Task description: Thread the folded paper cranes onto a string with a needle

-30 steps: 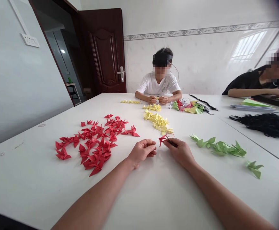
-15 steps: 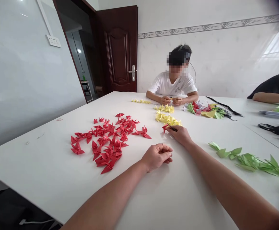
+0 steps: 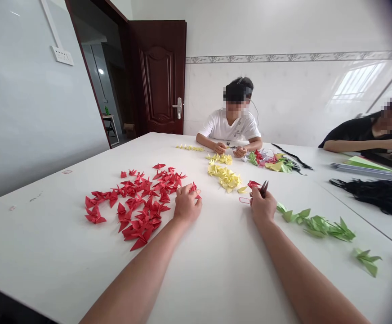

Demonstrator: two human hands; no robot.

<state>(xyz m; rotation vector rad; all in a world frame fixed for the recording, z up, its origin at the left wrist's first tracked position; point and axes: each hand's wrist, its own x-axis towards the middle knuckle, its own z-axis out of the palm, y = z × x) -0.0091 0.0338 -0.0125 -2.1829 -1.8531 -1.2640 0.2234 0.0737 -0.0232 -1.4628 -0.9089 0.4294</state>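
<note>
My left hand [image 3: 187,204] is at the right edge of a spread of red paper cranes [image 3: 142,191], its fingers curled over one red paper crane [image 3: 196,190]. That crane is partly hidden behind the fingers. Farther right, my right hand [image 3: 262,206] is raised a little and closed. Between thumb and fingertips it grips another red paper crane [image 3: 254,184]. A dark, small two-bladed pointed tool [image 3: 265,188] sticks up out of the same hand; its handle is hidden. Yellow paper cranes [image 3: 226,175] lie beyond and between the two hands.
Green paper cranes [image 3: 320,225] lie right of my right arm. A mixed-colour pile of folded paper [image 3: 273,162] and black cords [image 3: 374,195] lie farther off. A person in white [image 3: 229,126] sits opposite; another in black [image 3: 354,132] sits at right on the white table [image 3: 223,279].
My left hand has moved left to the red cranes and closed over one. My right hand has drawn back from the yellow cranes, still holding a red crane. The view has turned right.
</note>
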